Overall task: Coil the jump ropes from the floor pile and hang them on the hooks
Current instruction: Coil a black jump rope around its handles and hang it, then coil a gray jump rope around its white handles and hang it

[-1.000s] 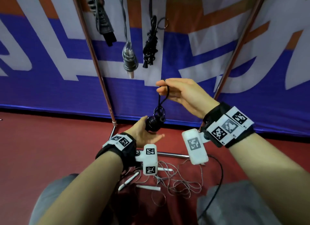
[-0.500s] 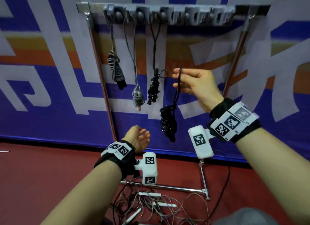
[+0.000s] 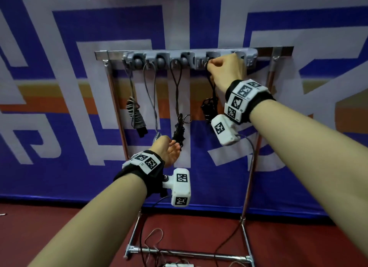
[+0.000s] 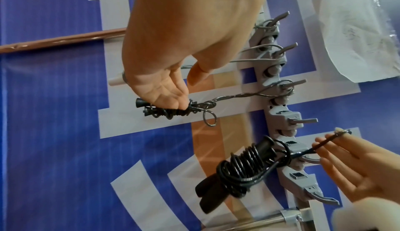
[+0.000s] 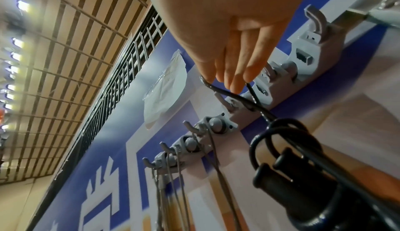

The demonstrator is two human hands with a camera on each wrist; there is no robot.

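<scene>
A grey hook rail (image 3: pixel 191 58) tops a metal rack and carries three hung ropes. My right hand (image 3: pixel 211 64) is raised to the rail and pinches the loop of a coiled black jump rope (image 3: pixel 208 107), holding it against a hook. In the right wrist view the fingertips (image 5: pixel 232 81) grip that loop at a hook, and the coiled black jump rope (image 5: pixel 303 175) with its handles dangles below. My left hand (image 3: pixel 175 147) hovers lower with relaxed fingers, holding nothing. In the left wrist view its fingers (image 4: pixel 173 96) are at the thin hung rope bundle (image 4: pixel 168 111); contact is unclear.
A grey rope bundle (image 3: pixel 135 117), a grey rope with a pale handle (image 3: pixel 151 99) and a thin black bundle (image 3: pixel 179 131) hang from the left hooks. Loose ropes and white handles (image 3: pixel 175 263) lie on the red floor by the rack's base bar (image 3: pixel 189 253). Hooks to the right (image 4: pixel 318 195) are bare.
My right hand has lifted the coiled black rope from chest height up to the hook rail. The left hand let go of the bundle and stayed low. The view tilted upward.
</scene>
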